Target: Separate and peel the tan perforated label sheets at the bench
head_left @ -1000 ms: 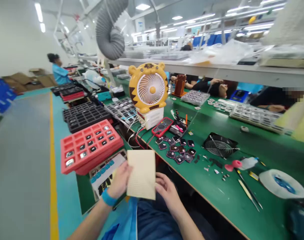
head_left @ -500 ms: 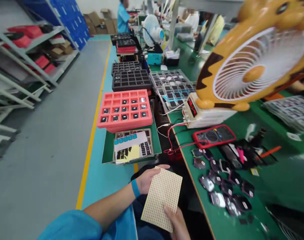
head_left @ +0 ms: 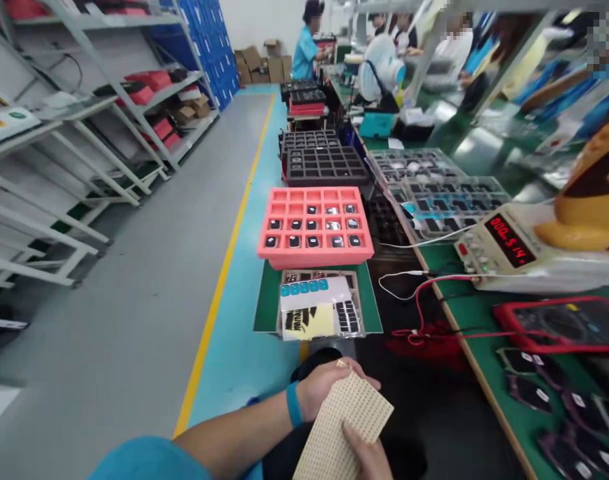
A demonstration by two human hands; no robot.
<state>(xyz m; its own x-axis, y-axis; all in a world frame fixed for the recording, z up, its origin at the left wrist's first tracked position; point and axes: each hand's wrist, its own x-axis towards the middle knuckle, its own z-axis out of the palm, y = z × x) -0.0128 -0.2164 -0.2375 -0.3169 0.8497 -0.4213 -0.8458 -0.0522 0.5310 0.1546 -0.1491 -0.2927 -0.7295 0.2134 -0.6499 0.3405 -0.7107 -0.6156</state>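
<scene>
Head view: person seated at the end of a green table (head_left: 514, 413), both hands low in frame over the lap.
Left hand (head_left: 324, 390): blue wristband, fingers wrapped round the top-left edge of a perforated beige board (head_left: 341, 430), grasping it.
Right hand (head_left: 367, 457): only partly in frame at the bottom edge, thumb pressed on the board's face, grasping its lower side.
Board: tilted, held clear of the table, just left of the table edge, below the small green tray.
Green tray (head_left: 264, 313): just ahead of the hands, carries a clear box with sticker sheets (head_left: 317, 310) — blue dots, yellow sheet, black labels.
Pink tray (head_left: 315, 227): behind the green tray, compartments partly filled with small dark parts.
Black trays (head_left: 324, 163): stacked further back along the aisle.
Power supply (head_left: 509, 247): on the table to the right, red digits lit; red lead runs from it.
Multimeter (head_left: 564, 323): red case, nearer on the table, dark parts lying beside it.
Background: other people working further down the line, metal shelving (head_left: 84, 133) on the left.
</scene>
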